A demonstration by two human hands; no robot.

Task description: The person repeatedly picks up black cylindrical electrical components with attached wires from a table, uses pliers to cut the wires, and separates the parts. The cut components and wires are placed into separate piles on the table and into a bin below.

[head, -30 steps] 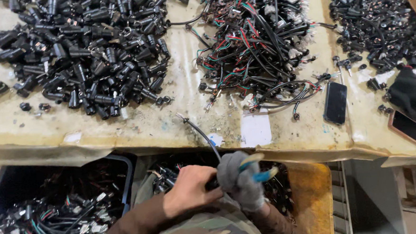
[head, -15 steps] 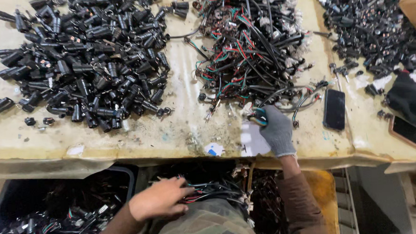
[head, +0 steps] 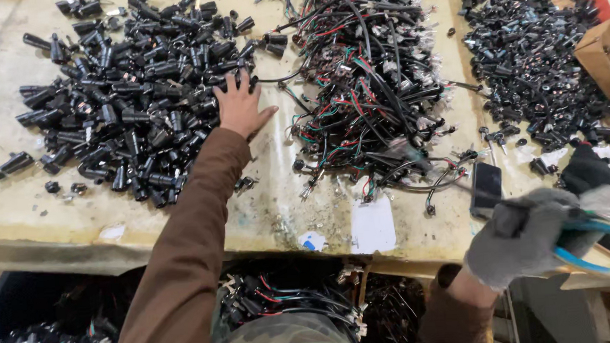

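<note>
a worn workbench point(head: 286, 214) carries a heap of black connector housings point(head: 127, 97) and a tangle of wired leads point(head: 363, 92). the bare left hand point(head: 240, 107), fingers spread and unclenched, rests on the housing heap's right edge. the gloved right hand point(head: 531, 240) grips blue-handled pliers point(head: 587, 244) over the bench's near edge.

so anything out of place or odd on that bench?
Mostly sorted piles, with a few strays. A dark phone lies at the edge of the tangled wire pile, loose wires touching it. A few black connector caps sit apart from the main heap, where the bare left hand rests.
</note>
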